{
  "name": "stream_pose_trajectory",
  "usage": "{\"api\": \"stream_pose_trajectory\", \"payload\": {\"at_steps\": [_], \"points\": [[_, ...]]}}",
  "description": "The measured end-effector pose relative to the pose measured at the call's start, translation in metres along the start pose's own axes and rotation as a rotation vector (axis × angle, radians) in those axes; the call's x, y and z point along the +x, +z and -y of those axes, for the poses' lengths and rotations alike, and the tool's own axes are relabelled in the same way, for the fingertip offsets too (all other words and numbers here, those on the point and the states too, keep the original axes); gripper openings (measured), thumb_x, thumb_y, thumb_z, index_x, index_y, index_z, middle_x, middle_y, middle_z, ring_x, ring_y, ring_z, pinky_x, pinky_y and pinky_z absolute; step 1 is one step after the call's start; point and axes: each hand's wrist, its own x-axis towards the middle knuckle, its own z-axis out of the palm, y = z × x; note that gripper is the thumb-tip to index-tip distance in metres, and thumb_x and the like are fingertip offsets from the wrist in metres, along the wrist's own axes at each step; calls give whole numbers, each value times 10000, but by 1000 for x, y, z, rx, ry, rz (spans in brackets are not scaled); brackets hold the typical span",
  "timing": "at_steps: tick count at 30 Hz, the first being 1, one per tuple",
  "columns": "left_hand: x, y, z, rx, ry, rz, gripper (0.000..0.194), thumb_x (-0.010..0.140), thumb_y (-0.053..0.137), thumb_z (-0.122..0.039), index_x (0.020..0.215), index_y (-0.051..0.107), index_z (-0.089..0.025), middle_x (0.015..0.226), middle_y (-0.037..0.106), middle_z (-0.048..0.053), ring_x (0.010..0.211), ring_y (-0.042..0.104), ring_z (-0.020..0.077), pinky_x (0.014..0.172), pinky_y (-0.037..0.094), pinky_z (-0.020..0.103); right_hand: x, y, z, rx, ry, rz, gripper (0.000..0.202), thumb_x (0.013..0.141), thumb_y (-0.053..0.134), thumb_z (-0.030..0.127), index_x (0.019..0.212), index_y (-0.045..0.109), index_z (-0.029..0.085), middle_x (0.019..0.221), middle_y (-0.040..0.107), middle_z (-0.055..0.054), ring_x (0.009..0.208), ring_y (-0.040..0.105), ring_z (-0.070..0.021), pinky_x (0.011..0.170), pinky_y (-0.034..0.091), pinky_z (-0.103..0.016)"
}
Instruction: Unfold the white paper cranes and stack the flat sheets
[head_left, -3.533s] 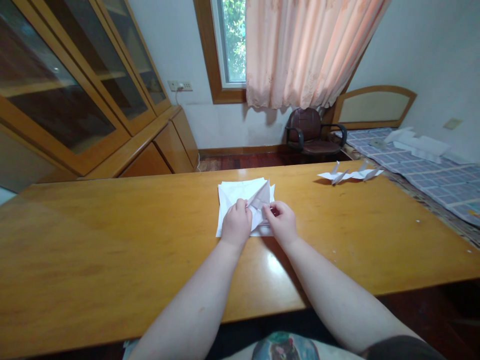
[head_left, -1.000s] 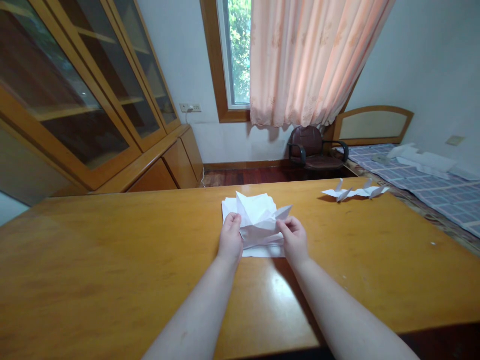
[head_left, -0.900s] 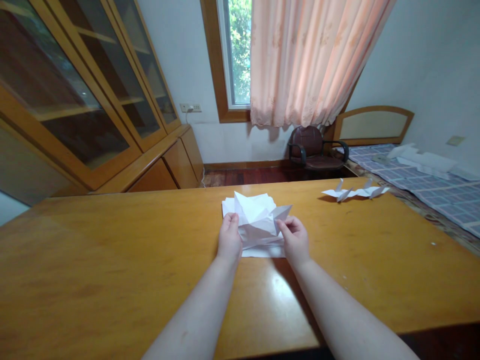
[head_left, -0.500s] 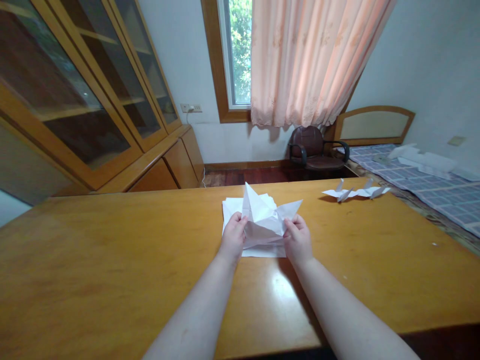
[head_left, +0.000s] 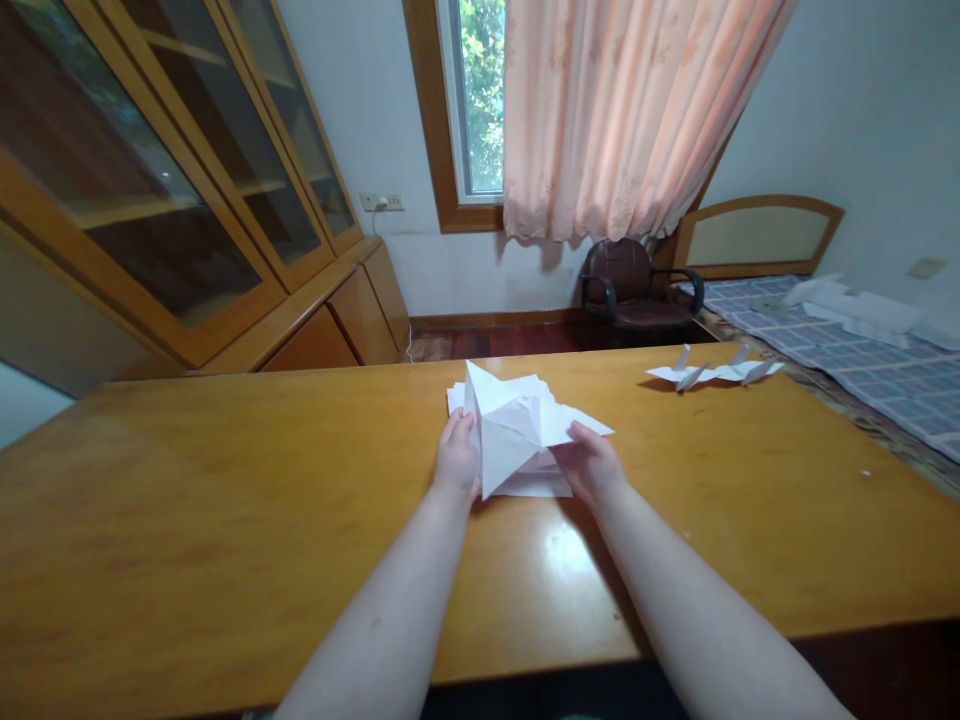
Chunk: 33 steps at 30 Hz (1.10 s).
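A partly folded sheet of white paper (head_left: 510, 430) is held up between both hands, with pointed flaps at its left and right. My left hand (head_left: 456, 455) grips its left side, fingers partly hidden behind the paper. On the right, my right hand (head_left: 592, 463) pinches the right-hand flap, thumb on top. Beneath the folded paper lies a stack of white paper sheets (head_left: 532, 487) on the wooden table (head_left: 225, 520), mostly covered by the hands and the folded piece.
Folded white paper cranes (head_left: 682, 376) stand at the table's far right. Beyond the table are a brown armchair (head_left: 630, 285), a bed with a checked cover (head_left: 885, 370) and a pink curtain (head_left: 600, 120). A glass-door cabinet (head_left: 225, 190) stands at the left.
The folded paper has turned and opened out, its left flap now spread into a broad triangle pointing down toward me. My right hand has shifted along the right flap.
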Motion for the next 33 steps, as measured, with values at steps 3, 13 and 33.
{"api": "stream_pose_trajectory", "payload": {"at_steps": [3, 13, 33], "points": [[3, -1, -2, -4, 29, -67, 235, 719, 585, -306, 904, 545, -167, 819, 660, 34, 758, 643, 186, 728, 491, 305, 2, -1, -2, -39, -10, -4, 283, 660, 663, 208, 942, 638, 191, 945, 705, -19, 922, 632, -196, 841, 489, -325], [11, -9, -2, 203, 71, -10, 205, 711, 606, -331, 793, 506, -172, 669, 600, -20, 589, 567, 118, 561, 431, 217, -2, -14, 22, -1, 433, 242, 764, 752, 269, 784, 1108, 579, 183, 1022, 685, -105, 849, 652, -236, 656, 527, -363], [-3, -15, -20, 32, -177, 376, 448, 579, 557, -230, 1015, 610, -142, 959, 683, 100, 893, 642, 285, 834, 486, 424, -9, 3, 9, -161, 596, 344, 715, 846, 222, 667, 1253, 468, 133, 1280, 549, -145, 1149, 542, -258, 1002, 380, -431]]}}
